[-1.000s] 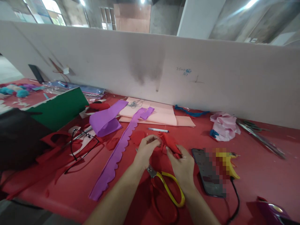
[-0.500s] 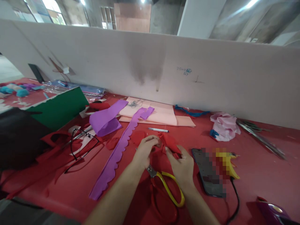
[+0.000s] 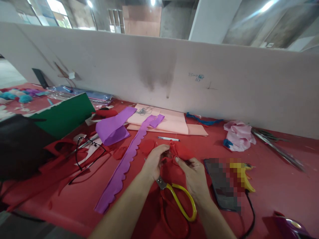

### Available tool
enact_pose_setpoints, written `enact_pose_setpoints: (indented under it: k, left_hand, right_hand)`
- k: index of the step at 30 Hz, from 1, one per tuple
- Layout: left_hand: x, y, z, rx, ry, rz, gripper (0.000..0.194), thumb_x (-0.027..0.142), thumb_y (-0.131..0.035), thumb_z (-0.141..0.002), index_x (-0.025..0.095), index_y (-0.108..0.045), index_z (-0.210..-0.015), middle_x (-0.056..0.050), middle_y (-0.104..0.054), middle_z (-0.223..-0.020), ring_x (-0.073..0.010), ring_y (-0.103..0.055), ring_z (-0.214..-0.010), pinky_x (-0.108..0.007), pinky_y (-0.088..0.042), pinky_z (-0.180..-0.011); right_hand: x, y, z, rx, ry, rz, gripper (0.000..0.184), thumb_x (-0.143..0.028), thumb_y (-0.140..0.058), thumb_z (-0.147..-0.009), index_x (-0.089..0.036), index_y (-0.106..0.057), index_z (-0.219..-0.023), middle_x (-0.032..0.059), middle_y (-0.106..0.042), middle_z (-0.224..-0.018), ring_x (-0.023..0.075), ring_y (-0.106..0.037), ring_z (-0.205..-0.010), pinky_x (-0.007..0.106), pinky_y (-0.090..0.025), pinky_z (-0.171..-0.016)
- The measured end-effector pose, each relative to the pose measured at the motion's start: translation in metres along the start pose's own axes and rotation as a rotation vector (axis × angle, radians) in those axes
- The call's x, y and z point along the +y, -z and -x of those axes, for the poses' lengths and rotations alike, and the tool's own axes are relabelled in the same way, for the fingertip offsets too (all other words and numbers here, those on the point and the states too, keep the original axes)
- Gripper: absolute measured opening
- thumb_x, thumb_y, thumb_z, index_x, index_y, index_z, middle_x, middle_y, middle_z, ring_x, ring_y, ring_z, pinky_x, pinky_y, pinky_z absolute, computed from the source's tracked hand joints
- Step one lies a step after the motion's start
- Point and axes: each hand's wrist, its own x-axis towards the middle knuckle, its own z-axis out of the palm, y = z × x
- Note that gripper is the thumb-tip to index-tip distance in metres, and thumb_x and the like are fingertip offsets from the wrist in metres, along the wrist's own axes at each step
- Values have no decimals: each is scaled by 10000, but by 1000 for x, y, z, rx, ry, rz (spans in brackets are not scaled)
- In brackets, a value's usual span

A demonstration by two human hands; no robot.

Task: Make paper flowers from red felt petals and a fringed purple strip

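Note:
Between my two hands is a piece of red fabric [image 3: 183,150], bunched near its left end. My left hand [image 3: 156,161] is closed on the left part of it, fingertips curled at the bunch. My right hand [image 3: 195,172] pinches its lower right side, thumb on top. Scissors [image 3: 183,200] with one yellow and one red handle lie under my wrists, the blade tips hidden by my left hand. A red round piece [image 3: 147,146] lies just left of my left hand. Farther left runs a purple scalloped strip [image 3: 122,167].
Peach sheets [image 3: 169,121] and a pen [image 3: 168,138] lie beyond my hands. To the right are a phone [image 3: 220,186], a yellow glue gun [image 3: 243,176] with a cord, and pink fabric [image 3: 239,134]. Glasses [image 3: 89,159] and a green board [image 3: 67,116] are left. A white partition [image 3: 99,63] stands behind.
My right fingers have shifted slightly on the red fabric, and more of its right side now shows. My left hand stays nearly in place.

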Motion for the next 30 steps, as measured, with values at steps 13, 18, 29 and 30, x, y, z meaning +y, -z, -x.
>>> enact_pose_setpoints:
  k: [13, 18, 29, 30]
  left_hand:
    - [0, 2, -5, -6, 1, 27, 172, 270, -711, -615, 152, -632, -712, 12, -608, -628, -87, -521, -550, -217, -362, -532]
    - [-2, 9, -12, -12, -11, 75, 269, 419, -703, -674, 164, -620, -697, 12, -610, -655, -88, -524, -552, -219, -375, -545]
    - [-2, 2, 3, -224, 27, -73, 230, 166, -850, -475, 115, -700, -641, -16, -653, -612, -92, -568, -558, -222, -422, -616]
    - [-2, 3, 2, -226, 23, -69, 233, 164, -855, -474, 117, -698, -640, -14, -652, -608, -92, -570, -555, -220, -423, -611]
  right_hand:
    - [-1, 0, 1, -113, -39, -56, 206, -244, -811, -623, -201, -747, -814, 36, -766, -900, 210, -690, -803, 363, -532, -825]
    - [-8, -3, 4, -133, -18, -65, 213, -227, -791, -647, -212, -752, -856, 23, -764, -898, 213, -686, -857, 365, -520, -858]
    - [-10, 1, -2, -123, 128, -62, 193, -224, -736, -721, -227, -750, -914, 20, -759, -880, 220, -673, -899, 383, -522, -866]
    - [-11, 1, -1, -117, 144, -52, 190, -219, -731, -727, -228, -750, -916, 19, -757, -889, 213, -671, -886, 375, -523, -860]
